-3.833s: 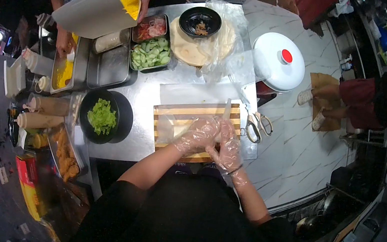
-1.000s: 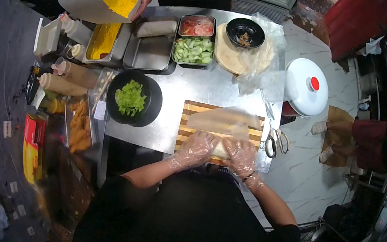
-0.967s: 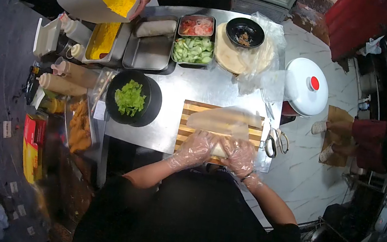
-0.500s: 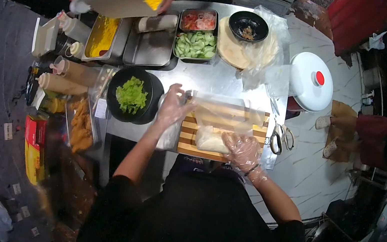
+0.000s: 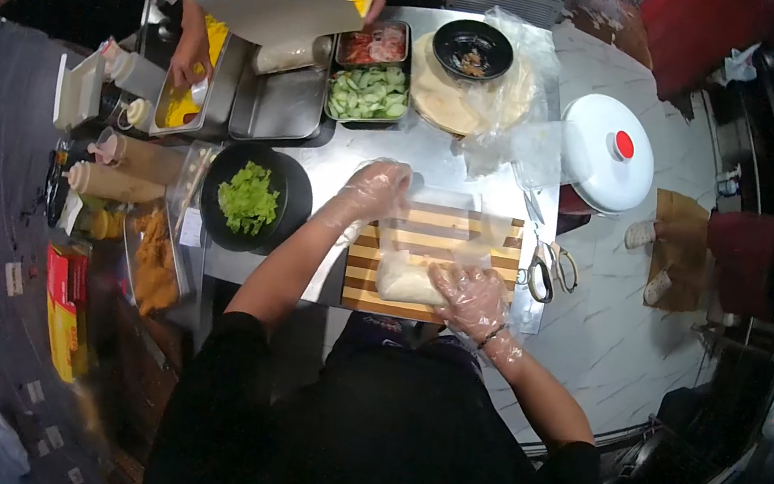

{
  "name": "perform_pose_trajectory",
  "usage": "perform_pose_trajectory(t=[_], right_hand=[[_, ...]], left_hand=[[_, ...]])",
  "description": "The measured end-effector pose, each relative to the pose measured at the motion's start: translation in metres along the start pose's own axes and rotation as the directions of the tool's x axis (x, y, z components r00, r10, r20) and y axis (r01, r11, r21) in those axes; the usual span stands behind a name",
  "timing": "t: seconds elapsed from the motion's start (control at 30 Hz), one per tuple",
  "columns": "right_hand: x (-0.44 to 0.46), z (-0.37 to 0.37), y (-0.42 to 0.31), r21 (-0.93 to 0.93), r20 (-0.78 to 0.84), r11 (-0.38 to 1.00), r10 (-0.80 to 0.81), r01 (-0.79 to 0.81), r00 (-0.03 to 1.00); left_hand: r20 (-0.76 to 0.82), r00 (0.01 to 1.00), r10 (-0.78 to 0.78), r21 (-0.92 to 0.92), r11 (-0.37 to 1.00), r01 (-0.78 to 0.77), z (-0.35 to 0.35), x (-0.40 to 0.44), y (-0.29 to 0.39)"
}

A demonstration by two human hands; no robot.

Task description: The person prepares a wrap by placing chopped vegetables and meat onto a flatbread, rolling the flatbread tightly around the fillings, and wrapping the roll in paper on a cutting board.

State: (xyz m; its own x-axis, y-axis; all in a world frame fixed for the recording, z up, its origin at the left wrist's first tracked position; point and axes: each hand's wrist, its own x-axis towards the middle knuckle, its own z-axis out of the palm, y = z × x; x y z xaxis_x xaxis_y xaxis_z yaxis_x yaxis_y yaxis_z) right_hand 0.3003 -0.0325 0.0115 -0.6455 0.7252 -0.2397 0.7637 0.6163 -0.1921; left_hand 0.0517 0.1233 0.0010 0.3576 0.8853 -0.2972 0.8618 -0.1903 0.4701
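Observation:
A rolled flatbread wrap [image 5: 404, 281] lies on a striped wooden cutting board [image 5: 358, 296]. My right hand [image 5: 472, 299], in a clear plastic glove, is closed over the wrap's right end. Behind the roll, a clear plastic sheet [image 5: 431, 232] spreads across the board and past its far edge. My left hand [image 5: 378, 190], also gloved, is at the sheet's far left corner with its fingers bent together on the plastic; the fingertips are partly hidden. A black bowl [image 5: 227, 164] of lettuce [image 5: 248, 199] stands left of my left forearm.
Scissors [image 5: 541, 275] lie right of the board. Behind are flatbreads [image 5: 430, 95], a small black bowl [image 5: 473, 50], cucumber slices [image 5: 370, 93] and a metal tray [image 5: 277, 108]. Sauce bottles [image 5: 118, 183] and fried pieces [image 5: 157, 261] are at left. Another person's hand [image 5: 191, 59] reaches into a yellow-filled tray [image 5: 215, 98].
My left hand has gone from spread fingers to closed ones at the sheet's corner. My right hand stays on the wrap. The other person's hand has lowered into the yellow tray. The view shifted slightly.

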Motion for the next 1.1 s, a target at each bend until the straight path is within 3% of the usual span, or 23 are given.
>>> perform_pose_trajectory(t=[0.03, 0.1, 0.17, 0.2, 0.3, 0.37, 0.43, 0.47, 0.5, 0.53, 0.6, 0.63, 0.67, 0.7, 0.77, 0.8, 0.87, 0.9, 0.97, 1.1], right_hand=[[-0.001, 0.005, 0.000, 0.008, -0.002, 1.000, 0.013, -0.013, 1.000], [0.000, 0.017, 0.001, -0.022, -0.194, 1.000, -0.002, -0.003, 0.981], [0.002, 0.012, -0.001, -0.031, -0.142, 0.999, 0.017, -0.021, 0.990], [0.003, 0.009, -0.002, -0.039, -0.085, 0.999, 0.030, -0.034, 0.996], [0.002, 0.016, 0.000, -0.058, -0.125, 0.998, 0.016, -0.023, 0.992], [0.002, 0.017, 0.001, -0.040, -0.162, 0.999, 0.002, -0.008, 0.987], [0.003, 0.016, 0.002, -0.015, -0.210, 1.000, 0.002, -0.005, 0.978], [0.001, 0.013, 0.001, -0.021, -0.191, 1.000, 0.001, -0.005, 0.982], [0.001, 0.011, 0.000, -0.023, -0.170, 1.000, 0.003, -0.008, 0.985], [0.001, 0.012, -0.001, -0.011, -0.177, 1.000, 0.015, -0.017, 0.984], [0.000, 0.012, 0.000, -0.026, -0.201, 1.000, 0.001, -0.006, 0.980], [0.000, 0.004, 0.000, -0.023, -0.200, 1.000, 0.007, -0.012, 0.980], [0.001, -0.007, -0.001, 0.021, -0.067, 1.000, 0.021, -0.020, 0.998], [0.001, -0.013, -0.002, 0.061, 0.070, 0.998, 0.026, -0.030, 0.997], [0.000, -0.007, -0.002, 0.034, 0.039, 0.999, 0.021, -0.022, 0.999], [0.001, -0.004, -0.002, 0.011, -0.002, 1.000, 0.019, -0.019, 1.000], [0.001, 0.001, 0.001, -0.003, -0.051, 1.000, -0.014, 0.014, 0.999], [0.001, 0.003, 0.003, -0.003, -0.106, 0.999, -0.034, 0.034, 0.994], [0.002, 0.005, 0.003, -0.005, -0.113, 0.999, -0.041, 0.040, 0.993], [0.003, 0.002, 0.002, 0.080, -0.075, 0.997, 0.000, 0.006, 0.997]], left_hand=[[0.029, 0.999, 0.034, -0.030, 0.999, -0.034, -0.002, 0.002, 0.001], [0.059, 0.996, 0.072, -0.059, 0.996, -0.069, -0.005, 0.009, 0.005], [0.267, 0.959, 0.090, 0.010, 0.995, -0.097, -0.002, 0.027, 0.002], [0.266, 0.960, 0.092, 0.010, 0.995, -0.098, 0.002, 0.034, 0.000], [0.154, 0.983, 0.102, -0.116, 0.990, -0.084, 0.003, 0.038, -0.004], [-0.178, 0.955, -0.238, -0.444, 0.885, 0.138, -0.025, 0.006, 0.007], [-0.267, 0.910, -0.318, -0.422, 0.887, 0.186, -0.033, -0.036, -0.010], [-0.339, 0.842, -0.420, -0.402, 0.874, 0.274, -0.008, -0.056, -0.029], [-0.321, 0.878, -0.356, -0.433, 0.879, 0.198, 0.019, -0.078, -0.058], [-0.130, 0.887, -0.442, -0.495, 0.805, 0.328, 0.026, -0.107, -0.046], [0.027, 0.933, -0.359, -0.705, 0.655, 0.272, 0.057, -0.158, -0.019], [-0.027, 0.967, -0.254, -0.730, 0.665, 0.154, 0.068, -0.168, -0.001], [-0.086, 0.985, -0.151, -0.751, 0.660, 0.035, 0.077, -0.172, 0.017], [-0.085, 0.984, -0.154, -0.755, 0.655, 0.037, 0.082, -0.168, 0.032], [-0.196, 0.959, -0.204, -0.519, 0.852, 0.075, 0.091, -0.158, 0.053], [-0.202, 0.956, -0.215, -0.529, 0.845, 0.078, 0.096, -0.153, 0.053], [-0.325, 0.940, -0.098, -0.310, 0.951, -0.009, 0.105, -0.141, 0.049], [-0.334, 0.936, -0.111, -0.318, 0.948, -0.001, 0.108, -0.138, 0.046], [-0.392, 0.911, 0.126, -0.156, 0.967, -0.200, 0.106, -0.136, 0.041], [-0.252, 0.943, 0.217, -0.097, 0.964, -0.247, 0.096, -0.130, 0.035]])
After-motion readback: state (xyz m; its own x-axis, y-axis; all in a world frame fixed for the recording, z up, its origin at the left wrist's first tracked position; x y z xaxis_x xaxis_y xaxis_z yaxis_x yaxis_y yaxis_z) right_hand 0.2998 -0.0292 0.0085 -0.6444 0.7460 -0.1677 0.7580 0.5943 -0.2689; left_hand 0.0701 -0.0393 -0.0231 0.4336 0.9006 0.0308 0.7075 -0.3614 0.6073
